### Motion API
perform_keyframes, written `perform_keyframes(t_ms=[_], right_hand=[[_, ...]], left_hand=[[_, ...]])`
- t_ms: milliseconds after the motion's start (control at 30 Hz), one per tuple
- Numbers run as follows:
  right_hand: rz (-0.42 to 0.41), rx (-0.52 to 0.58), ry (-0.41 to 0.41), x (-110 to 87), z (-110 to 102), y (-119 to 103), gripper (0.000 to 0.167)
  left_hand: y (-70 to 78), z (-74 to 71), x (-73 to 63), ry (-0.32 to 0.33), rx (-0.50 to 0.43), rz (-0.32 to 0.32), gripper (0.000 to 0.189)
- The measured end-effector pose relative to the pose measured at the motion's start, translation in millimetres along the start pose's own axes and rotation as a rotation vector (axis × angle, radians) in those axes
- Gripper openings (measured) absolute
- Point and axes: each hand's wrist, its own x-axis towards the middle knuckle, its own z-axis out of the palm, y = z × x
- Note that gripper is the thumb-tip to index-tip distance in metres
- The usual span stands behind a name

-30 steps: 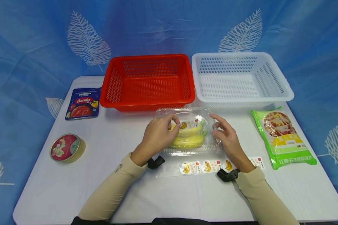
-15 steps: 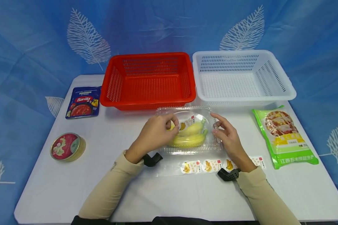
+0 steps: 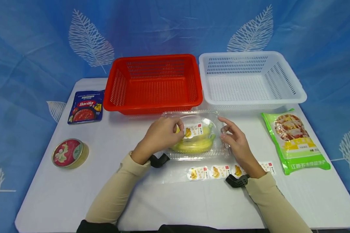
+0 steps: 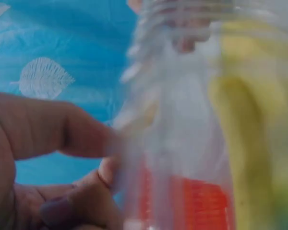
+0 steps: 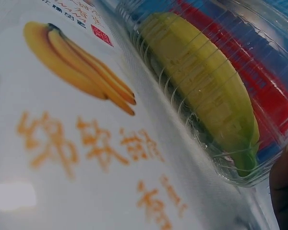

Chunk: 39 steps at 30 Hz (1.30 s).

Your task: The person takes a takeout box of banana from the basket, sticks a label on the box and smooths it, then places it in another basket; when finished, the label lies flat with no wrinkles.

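A clear plastic clamshell box [image 3: 198, 156] with yellow bananas [image 3: 196, 145] inside sits in the middle of the table. Between thumb and index finger, my left hand [image 3: 162, 135] pinches the left end of a white banana sticker [image 3: 196, 130] over the lid. Whether the sticker touches the lid, I cannot tell. My right hand [image 3: 237, 144] holds the box's right edge with curled fingers and thumb. A sheet of banana stickers [image 3: 219, 171] lies in front of the box, partly under the right wrist. The left wrist view is blurred; the box wall and the left fingers [image 4: 81, 134] show there.
Behind the box stand a red basket [image 3: 153, 108] and a white basket [image 3: 256, 103]. At left lie a blue Barilla pouch [image 3: 86, 106] and a round tin [image 3: 70, 153]. A green food bag [image 3: 296, 142] lies at right.
The sticker in my left hand was tilted up half a second ago; it now lies more level and slightly lower. My right hand stays at the box's edge.
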Motion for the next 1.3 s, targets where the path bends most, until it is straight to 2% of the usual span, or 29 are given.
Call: perform_keyframes(t_ms=[233,500,733,1067,1300], right_hand=[[-0.008,-0.014,-0.004,-0.9,-2,-2,0.053],[0.005,-0.011,0.008,-0.7,1,0,0.054],[-0.012,-0.007,0.002,-0.6,0,0,0.054],[-0.013,-0.036,-0.003,1.7,-1,-1,0.053],[-0.002,-0.025,-0.004,0.1,-1,-1,0.053]], left_hand=[[4.5,8.8,-0.5,0.112,0.097,0.029,0.006],[5.2,18.6,0.3,0.221,0.258,0.114,0.005],[4.9,21.9,0.3,0.236,0.276,0.121,0.006],[6.3,23.9,2.9,0.236,0.284,0.076,0.014],[10.1,23.3,2.3,0.21,0.285,0.036,0.023]])
